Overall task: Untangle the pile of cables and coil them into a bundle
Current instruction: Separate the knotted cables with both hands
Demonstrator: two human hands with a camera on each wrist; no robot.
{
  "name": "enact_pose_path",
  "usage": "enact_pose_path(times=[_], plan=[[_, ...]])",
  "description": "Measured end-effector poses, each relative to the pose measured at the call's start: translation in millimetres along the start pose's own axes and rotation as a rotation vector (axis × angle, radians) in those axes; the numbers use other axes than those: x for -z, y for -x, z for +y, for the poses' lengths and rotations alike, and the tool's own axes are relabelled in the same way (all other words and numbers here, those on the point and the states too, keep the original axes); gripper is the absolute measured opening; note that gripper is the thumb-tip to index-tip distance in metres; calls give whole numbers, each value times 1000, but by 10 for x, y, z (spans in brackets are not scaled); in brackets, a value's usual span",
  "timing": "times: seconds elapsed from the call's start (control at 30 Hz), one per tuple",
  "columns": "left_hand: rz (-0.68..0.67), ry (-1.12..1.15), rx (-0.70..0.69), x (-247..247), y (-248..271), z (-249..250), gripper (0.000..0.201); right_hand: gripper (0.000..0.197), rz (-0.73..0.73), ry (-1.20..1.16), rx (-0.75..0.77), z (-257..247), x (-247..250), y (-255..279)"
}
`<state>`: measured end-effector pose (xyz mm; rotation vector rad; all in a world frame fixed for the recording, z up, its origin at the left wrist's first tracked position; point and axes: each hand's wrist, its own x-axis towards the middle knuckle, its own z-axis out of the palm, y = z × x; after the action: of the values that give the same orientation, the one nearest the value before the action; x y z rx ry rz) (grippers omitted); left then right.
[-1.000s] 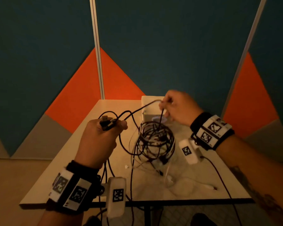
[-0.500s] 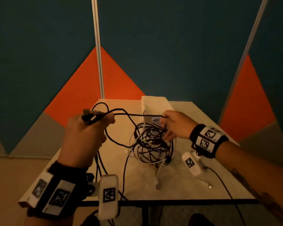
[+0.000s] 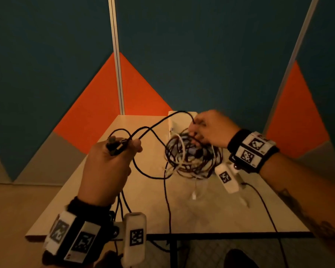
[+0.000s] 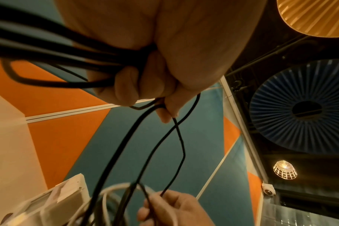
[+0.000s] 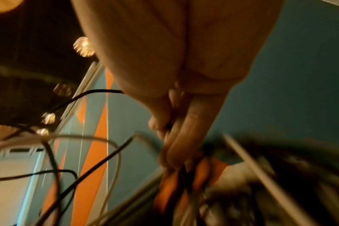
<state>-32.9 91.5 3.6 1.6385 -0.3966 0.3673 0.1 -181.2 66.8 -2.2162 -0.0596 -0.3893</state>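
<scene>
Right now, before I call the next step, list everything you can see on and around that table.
black cable: one, black, slack between both hands, plug end in the left fist, loops hanging off the near table edge
cable tangle: one pile, black, dark brown and white strands, mid-table under the right hand; strand count unclear
white box: one, white, far side of the table behind the tangle
table: one, pale top, dark near edge
left hand: grips the black cable's plug end and loops
right hand: pinches the black cable above the tangle
</scene>
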Motion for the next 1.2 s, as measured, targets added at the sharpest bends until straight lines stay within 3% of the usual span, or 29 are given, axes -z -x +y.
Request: enact_pose_path(times=[0.03, 0.13, 0.27, 0.37, 0.47, 0.53, 0.7, 0.77, 0.93, 1.0, 1.1, 1.2], plan=[[7, -12, -5, 0, 0, 10, 31, 22, -3, -6, 0, -27, 16, -24], [35, -17, -10, -1, -5, -11, 26, 19, 181, -198, 47, -60, 128, -66], [100, 1, 15, 58, -46, -77, 24, 16, -67, -28, -68, 99, 25, 55], [76, -61, 8, 69, -38, -78, 25, 17, 150, -133, 5, 131, -8, 96], [56, -58, 9, 17, 21, -51, 24, 14, -12, -4, -38, 155, -170, 221], [17, -61, -9, -63, 46, -15, 22, 11, -2, 1, -28, 191, -255, 287], [-83, -84, -4, -429, 43, -46, 57, 12, 33, 37, 102, 58, -351, 391], [-136, -100, -19, -578, 3, -53, 60, 11, -3, 106, 166, 21, -430, 481], [-159, -190, -55, -759, -96, -115, 51, 44, -44, 269, 287, 57, -492, 546], [-195, -237, -113, -781, -96, -101, 50, 37, -41, 307, 308, 104, -495, 530], [-216, -257, -158, -788, -94, -92, 50, 3, -54, 266, 308, 221, -552, 525], [-119, -290, -162, -710, -156, -92, 48, 4, -236, 200, 157, 380, -617, 574]])
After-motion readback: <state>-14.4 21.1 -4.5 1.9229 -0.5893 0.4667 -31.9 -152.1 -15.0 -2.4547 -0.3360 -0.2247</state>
